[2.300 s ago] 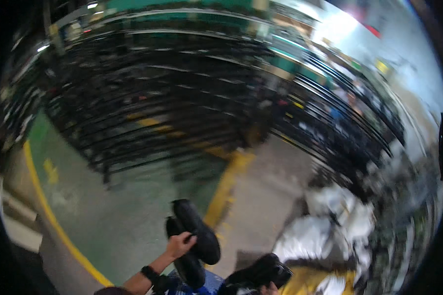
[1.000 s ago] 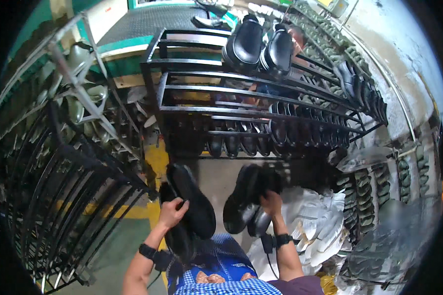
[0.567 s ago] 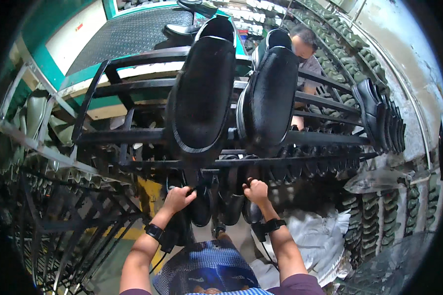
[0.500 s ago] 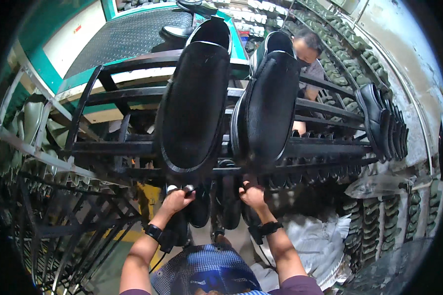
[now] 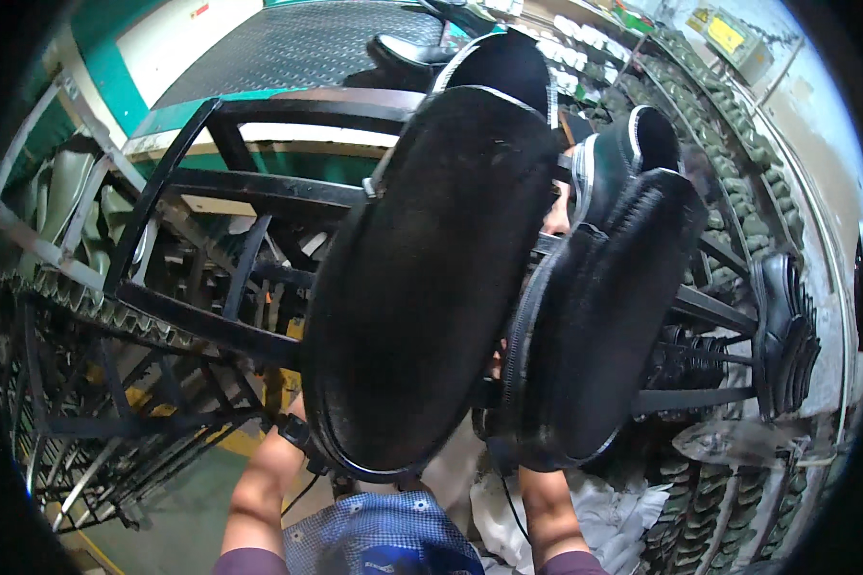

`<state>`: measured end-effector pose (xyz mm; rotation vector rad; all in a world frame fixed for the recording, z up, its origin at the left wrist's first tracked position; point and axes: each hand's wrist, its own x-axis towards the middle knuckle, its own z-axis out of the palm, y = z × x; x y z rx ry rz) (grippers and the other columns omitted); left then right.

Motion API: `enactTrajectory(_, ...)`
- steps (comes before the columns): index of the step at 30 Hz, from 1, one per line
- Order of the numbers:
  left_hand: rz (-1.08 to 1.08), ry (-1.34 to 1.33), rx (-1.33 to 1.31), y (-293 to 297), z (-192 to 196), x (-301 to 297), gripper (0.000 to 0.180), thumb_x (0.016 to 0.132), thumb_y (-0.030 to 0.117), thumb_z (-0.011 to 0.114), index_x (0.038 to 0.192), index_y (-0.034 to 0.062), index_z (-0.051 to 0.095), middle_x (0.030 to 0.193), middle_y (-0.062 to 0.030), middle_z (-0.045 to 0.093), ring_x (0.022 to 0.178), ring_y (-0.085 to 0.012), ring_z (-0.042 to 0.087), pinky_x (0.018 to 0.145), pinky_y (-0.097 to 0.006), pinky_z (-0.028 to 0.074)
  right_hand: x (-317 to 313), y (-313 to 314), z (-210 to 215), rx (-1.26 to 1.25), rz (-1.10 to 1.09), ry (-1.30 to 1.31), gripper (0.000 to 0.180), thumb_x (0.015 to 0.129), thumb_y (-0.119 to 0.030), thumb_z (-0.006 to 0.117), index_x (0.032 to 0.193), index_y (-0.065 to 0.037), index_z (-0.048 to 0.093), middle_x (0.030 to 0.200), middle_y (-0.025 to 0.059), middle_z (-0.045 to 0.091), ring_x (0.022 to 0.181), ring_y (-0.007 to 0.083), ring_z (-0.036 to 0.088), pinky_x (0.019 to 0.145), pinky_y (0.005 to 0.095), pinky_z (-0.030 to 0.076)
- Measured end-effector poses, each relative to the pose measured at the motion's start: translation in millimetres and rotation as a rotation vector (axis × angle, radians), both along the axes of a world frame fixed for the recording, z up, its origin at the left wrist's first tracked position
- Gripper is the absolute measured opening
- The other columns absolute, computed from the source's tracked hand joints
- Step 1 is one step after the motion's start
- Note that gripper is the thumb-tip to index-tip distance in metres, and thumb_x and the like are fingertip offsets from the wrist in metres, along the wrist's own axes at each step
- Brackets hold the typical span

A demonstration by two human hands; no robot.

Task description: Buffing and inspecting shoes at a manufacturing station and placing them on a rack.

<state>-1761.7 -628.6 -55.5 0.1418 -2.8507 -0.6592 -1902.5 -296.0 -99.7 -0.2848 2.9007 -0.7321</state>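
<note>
Each hand lifts a black boot [image 5: 422, 278] sole-up toward the rack [image 5: 211, 192] at 12 o'clock; fingers hidden, grip cannot be told

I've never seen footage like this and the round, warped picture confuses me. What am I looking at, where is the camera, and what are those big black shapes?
The camera sits on a person's head and looks down and forward through a fisheye lens, which is why straight bars bend near the rim. The two bare forearms entering from the bottom are the wearer's own: left forearm, right forearm. The hands themselves are hidden behind what they lift: two black rubber boots held close to the lens, soles facing it, the left boot and the right boot. Behind them stands a black metal rack with more boots at its right end. White bags lie low on the right.
</note>
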Motion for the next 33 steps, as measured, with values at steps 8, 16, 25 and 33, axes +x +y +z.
enactTrajectory(8,-0.034,0.032,0.000,-12,3,-33,0.021,0.079,0.033,0.054,0.081,0.0126,0.056,0.074,-0.0099,0.059,0.069,-0.0250,0.060,0.061,-0.035,0.048,10,-25,-4,-0.003,0.036,0.003,0.043,0.074,-0.029,0.059,0.109,-0.004,0.054,0.112,0.0192,0.052,0.103,0.0353,0.048,0.086,0.0395,0.039)
enactTrajectory(16,-0.020,0.352,0.197,-45,-51,-62,0.018,0.075,0.030,0.060,0.071,0.0139,0.053,0.052,-0.0049,0.048,0.045,-0.0196,0.052,0.043,-0.030,0.041,101,-97,-1,-0.134,0.153,0.108,0.039,0.076,-0.024,0.058,0.109,-0.002,0.053,0.113,0.0219,0.050,0.104,0.0376,0.046,0.088,0.0409,0.037)
enactTrajectory(25,0.361,0.300,0.151,-23,4,-19,0.078,0.064,0.032,0.072,0.126,0.0078,0.032,0.122,-0.0183,0.038,0.112,-0.0342,0.038,0.093,-0.047,0.030,70,-135,-22,-0.222,0.153,0.076,0.041,0.080,-0.023,0.052,0.115,-0.001,0.048,0.119,0.0172,0.047,0.109,0.0362,0.043,0.095,0.0433,0.030)
enactTrajectory(33,0.491,0.192,0.591,-31,-43,12,0.059,0.071,0.025,0.062,0.121,0.0073,0.038,0.095,-0.0193,0.056,0.092,-0.0377,0.052,0.080,-0.043,0.042,79,-165,-45,-0.496,0.401,-0.052,0.039,0.092,-0.029,0.038,0.128,-0.015,0.034,0.123,0.0085,0.044,0.113,0.0205,0.042,0.099,0.0349,0.033)
